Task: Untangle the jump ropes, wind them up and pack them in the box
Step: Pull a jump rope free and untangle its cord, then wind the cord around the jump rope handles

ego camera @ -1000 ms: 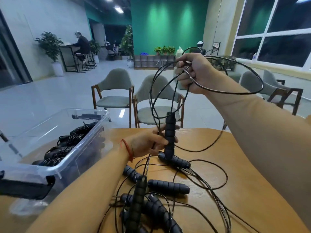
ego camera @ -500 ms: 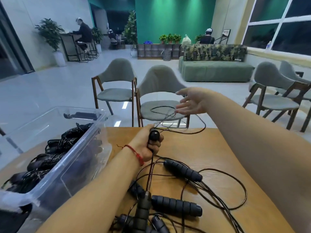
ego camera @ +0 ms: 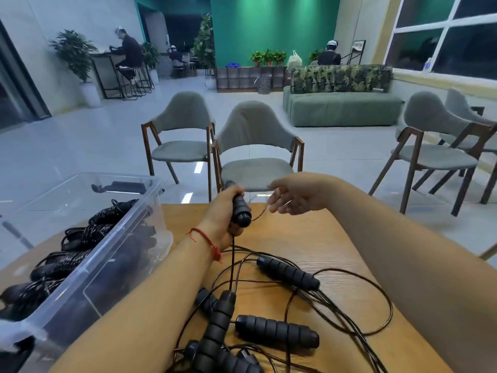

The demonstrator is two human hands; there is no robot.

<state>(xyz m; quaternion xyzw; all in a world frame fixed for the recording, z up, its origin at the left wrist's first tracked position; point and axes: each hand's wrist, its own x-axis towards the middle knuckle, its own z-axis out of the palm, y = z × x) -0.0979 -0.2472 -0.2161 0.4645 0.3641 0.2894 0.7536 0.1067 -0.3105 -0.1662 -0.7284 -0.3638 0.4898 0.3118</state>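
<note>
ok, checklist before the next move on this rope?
1. Left hand grips handle: ok, fingers curled round it.
2. Right hand has thin cord: not ok; fingers straight, the cord passes by them, contact cannot tell.
3. Held rope free of tangle: not ok; a second cord drops below the left hand into it on the table.
4. Box open: ok, no lid on it.
5. Room in box: cannot tell; wound ropes already lie inside.

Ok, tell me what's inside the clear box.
Several wound-up black jump ropes lie in the box. The pile hides anything beneath, and the box's near corner runs out of frame.
</note>
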